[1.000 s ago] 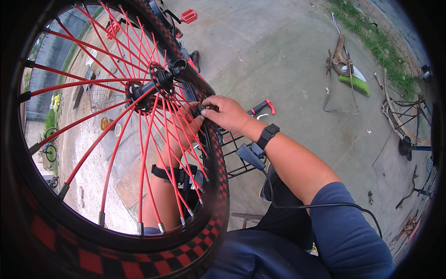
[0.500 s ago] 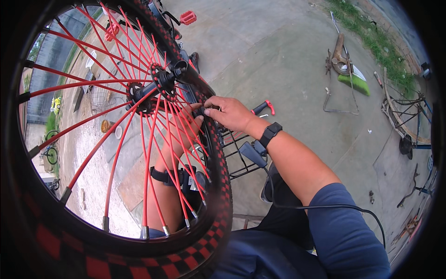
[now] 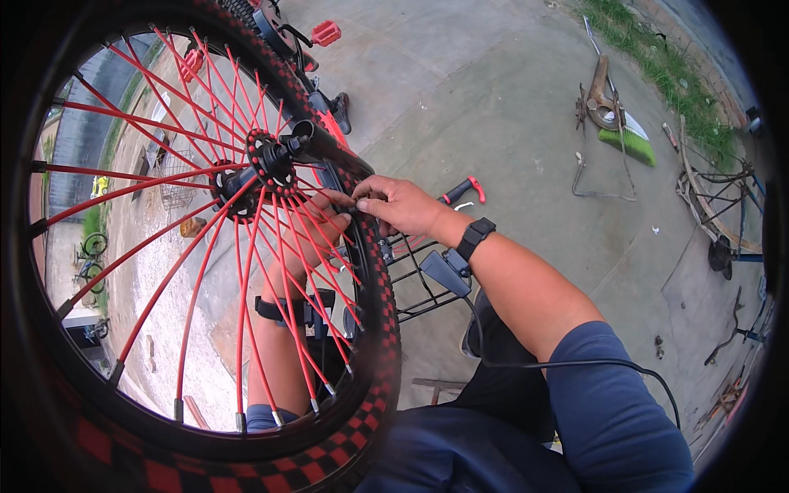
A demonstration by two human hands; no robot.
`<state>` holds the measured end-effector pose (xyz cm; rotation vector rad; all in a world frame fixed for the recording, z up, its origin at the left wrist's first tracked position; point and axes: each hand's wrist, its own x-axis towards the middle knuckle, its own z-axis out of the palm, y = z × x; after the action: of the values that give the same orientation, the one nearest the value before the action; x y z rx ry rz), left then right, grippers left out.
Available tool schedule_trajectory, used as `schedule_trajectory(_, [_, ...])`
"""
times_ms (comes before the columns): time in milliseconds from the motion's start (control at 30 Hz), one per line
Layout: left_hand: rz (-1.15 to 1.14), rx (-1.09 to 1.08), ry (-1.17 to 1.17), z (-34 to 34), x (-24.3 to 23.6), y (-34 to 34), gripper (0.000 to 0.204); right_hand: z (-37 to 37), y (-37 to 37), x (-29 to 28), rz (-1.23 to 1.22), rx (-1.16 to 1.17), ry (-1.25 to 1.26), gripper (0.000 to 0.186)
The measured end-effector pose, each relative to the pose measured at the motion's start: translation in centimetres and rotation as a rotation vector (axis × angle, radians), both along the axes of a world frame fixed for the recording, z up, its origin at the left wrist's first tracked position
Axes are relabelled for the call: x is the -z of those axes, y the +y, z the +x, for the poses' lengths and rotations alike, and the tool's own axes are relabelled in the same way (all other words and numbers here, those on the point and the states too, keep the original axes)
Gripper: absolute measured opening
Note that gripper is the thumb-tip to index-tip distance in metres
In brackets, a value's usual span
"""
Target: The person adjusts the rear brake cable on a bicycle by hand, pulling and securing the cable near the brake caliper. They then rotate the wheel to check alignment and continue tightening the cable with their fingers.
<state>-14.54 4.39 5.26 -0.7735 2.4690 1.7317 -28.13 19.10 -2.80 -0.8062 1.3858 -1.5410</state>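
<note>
A bicycle wheel with red spokes and a red-and-black checkered tyre (image 3: 353, 440) fills the left and lower left. Its black hub (image 3: 271, 160) sits beside the open end of a black frame tube (image 3: 333, 148). My left hand (image 3: 316, 228) shows through the spokes, fingers closed in a pinch at the rim's inner side. From the right, my right hand (image 3: 403, 204) meets it, thumb and finger closed at the same spot by the tube. Whatever lies between the fingertips is too small and covered to make out.
A black wire rack (image 3: 415, 279) and a red-ended grip (image 3: 464, 191) lie beyond my right wrist. A red pedal (image 3: 325, 33) is at the top. On the concrete to the right are a green-bristled broom (image 3: 629, 148) and old bicycle parts (image 3: 719, 205). A cable (image 3: 575, 364) crosses my right sleeve.
The wheel and its hub have shifted left and slightly down, and the pedal a little left. Both hands have moved slightly left with them, fingertips still together.
</note>
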Motion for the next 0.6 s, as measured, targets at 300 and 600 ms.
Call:
schedule_trajectory(300, [-0.112, 0.030, -0.075, -0.7, 0.2, 0.6, 0.022, -0.3, 0.1, 0.5, -0.026, 0.034, 0.011, 0.030])
schedule_trajectory(600, [-0.331, 0.009, -0.085, 0.1, 0.2, 0.7, 0.036, 0.0, -0.4, 0.9, 0.051, 0.128, -0.002, 0.022])
